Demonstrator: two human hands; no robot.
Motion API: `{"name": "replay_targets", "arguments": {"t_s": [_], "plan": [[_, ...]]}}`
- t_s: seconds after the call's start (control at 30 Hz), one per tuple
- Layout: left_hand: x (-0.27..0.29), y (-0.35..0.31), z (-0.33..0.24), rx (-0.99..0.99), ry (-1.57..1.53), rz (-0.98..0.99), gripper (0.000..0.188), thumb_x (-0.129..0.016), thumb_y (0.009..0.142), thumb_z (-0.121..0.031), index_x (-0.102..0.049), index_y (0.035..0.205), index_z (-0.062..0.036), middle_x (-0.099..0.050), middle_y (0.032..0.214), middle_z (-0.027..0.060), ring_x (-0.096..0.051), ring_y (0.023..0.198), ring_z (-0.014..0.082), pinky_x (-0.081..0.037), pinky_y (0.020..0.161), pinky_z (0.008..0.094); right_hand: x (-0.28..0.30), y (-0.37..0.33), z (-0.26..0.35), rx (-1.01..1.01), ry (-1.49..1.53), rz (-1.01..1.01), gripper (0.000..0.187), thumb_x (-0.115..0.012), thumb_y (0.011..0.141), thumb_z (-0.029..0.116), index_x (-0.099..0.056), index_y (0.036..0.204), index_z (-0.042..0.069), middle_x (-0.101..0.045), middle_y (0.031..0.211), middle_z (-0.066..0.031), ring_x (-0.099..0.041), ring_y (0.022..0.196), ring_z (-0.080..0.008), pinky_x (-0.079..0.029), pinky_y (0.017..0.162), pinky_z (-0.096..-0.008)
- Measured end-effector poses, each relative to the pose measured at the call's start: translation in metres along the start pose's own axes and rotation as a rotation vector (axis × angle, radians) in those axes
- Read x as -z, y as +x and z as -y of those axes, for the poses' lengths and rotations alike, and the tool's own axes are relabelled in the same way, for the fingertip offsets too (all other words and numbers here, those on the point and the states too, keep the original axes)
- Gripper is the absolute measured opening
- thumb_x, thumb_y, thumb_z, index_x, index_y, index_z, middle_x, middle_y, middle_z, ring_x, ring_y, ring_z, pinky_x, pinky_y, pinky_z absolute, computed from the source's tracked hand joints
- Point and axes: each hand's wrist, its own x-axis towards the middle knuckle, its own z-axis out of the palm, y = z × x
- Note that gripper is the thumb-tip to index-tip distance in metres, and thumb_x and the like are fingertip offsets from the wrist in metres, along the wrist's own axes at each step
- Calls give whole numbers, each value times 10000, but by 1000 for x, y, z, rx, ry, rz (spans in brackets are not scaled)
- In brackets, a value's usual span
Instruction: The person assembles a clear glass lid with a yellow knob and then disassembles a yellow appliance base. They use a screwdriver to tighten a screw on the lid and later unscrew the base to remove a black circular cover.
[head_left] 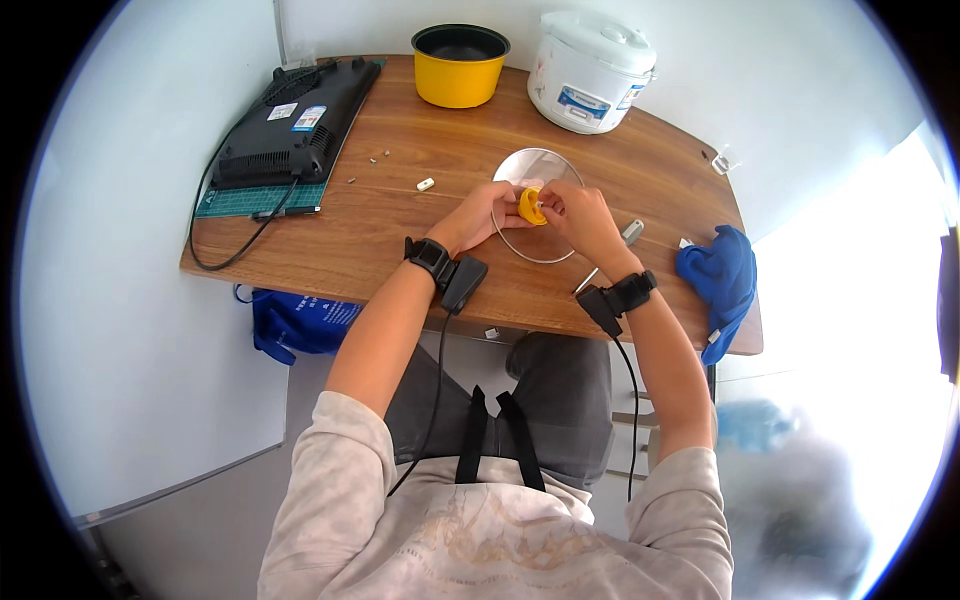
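Note:
Above the wooden table, both of my hands meet over a round glass lid (541, 249) with a thin metal rim. Between them is a small round yellow knob (527, 208), its hollow side showing. The fingers of my left hand (478, 215) curl around the knob from the left. My right hand (580, 218) is closed in a pinch at the knob's opening, with a small pale bit at the fingertips, too small to name. Just right of the lid, partly behind my right wrist, lies a screwdriver (632, 232) with a grey handle.
A yellow pot (459, 80) and a white rice cooker (590, 75) stand at the back. On the left, a black appliance (290, 125) with a cable rests on a green cutting mat (228, 203). A small white piece (426, 184) lies mid-table; blue cloth (722, 280) hangs over the right edge.

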Motion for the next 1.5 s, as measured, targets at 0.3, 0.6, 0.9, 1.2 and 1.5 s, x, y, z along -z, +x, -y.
{"name": "replay_targets", "arguments": {"t_s": [0.3, 0.6, 0.9, 1.2, 1.5], "plan": [[1, -1, -1, 18, 51, 15, 526, -385, 1019, -252, -477, 1448, 38, -553, 1401, 175, -558, 1277, 264, -437, 1118, 411, -3, -3, -4, -73, 172, -43, 136, -729, 832, 60, -737, 950, -7, -738, 877, -165, -720, 756, -282, -573, 724, -346], [-1, -2, 2, -7, 79, -1, 549, -413, 1047, -367, -506, 1436, 8, -581, 1375, 163, -560, 1277, 262, -445, 1103, 416, -6, -7, -4, -110, 244, -63, 156, -743, 827, 66, -740, 965, -6, -750, 830, -135, -730, 723, -223, -583, 711, -314], [-6, -3, -5, 28, 84, -25, 615, -378, 1051, -393, -462, 1456, 62, -567, 1390, 188, -563, 1269, 282, -452, 1093, 426, 3, -5, 0, -143, 199, -36, 147, -756, 833, 98, -744, 924, -16, -748, 816, -141, -722, 704, -223, -573, 689, -316], [-10, -5, -8, 32, 97, -21, 632, -347, 1052, -382, -426, 1480, 77, -550, 1411, 198, -567, 1256, 276, -459, 1080, 416, -1, -7, 2, -95, 132, -68, 141, -749, 834, 124, -744, 897, -2, -727, 832, -160, -697, 715, -304, -557, 691, -369], [-8, -4, -7, 29, 114, -25, 604, -345, 1049, -352, -416, 1489, 56, -542, 1439, 183, -555, 1279, 272, -462, 1079, 414, -5, -9, -2, 31, -21, -87, 131, -716, 864, 142, -750, 904, 22, -714, 876, -151, -678, 762, -348, -546, 715, -416]]}}
